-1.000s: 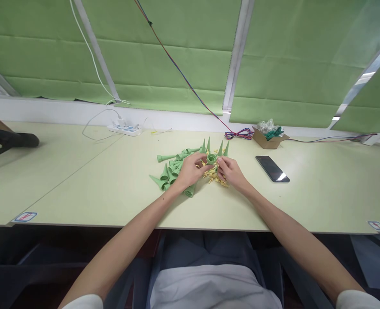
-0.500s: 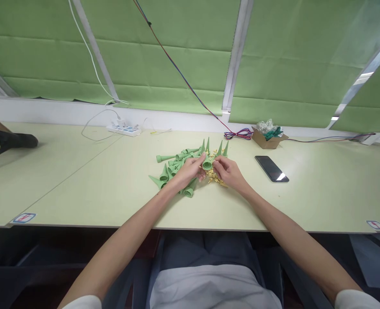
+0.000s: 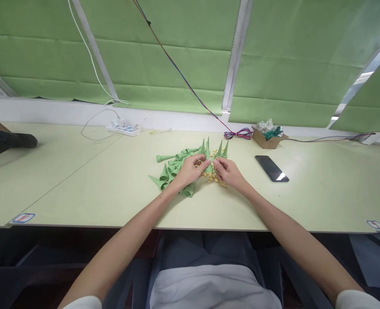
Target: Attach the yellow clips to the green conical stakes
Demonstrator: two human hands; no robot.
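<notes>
A green plastic cone (image 3: 208,151) stands point up between my hands, its wide end low. My left hand (image 3: 190,170) is closed on it from the left side. On the other side, the fingers of my right hand (image 3: 228,171) are pinched together close against the cone; whatever they hold is too small to make out. Small yellow plastic pieces (image 3: 221,183) lie scattered beneath and between both hands. Left of them is a heap of green cones (image 3: 164,173), partly covered by my left hand. Behind my right hand, more upright cones (image 3: 225,149) stand on the table.
A black phone (image 3: 271,168) lies to the right. Behind it stands a small cardboard box (image 3: 267,140) with clear plastic and green material inside, beside a coiled red-and-blue cable (image 3: 238,134). A white power strip (image 3: 124,129) sits at the back left.
The cone in my left hand has turned from its open end facing me to point up, wide end down. My left fingers have shifted over it; my right hand stays almost in place.
</notes>
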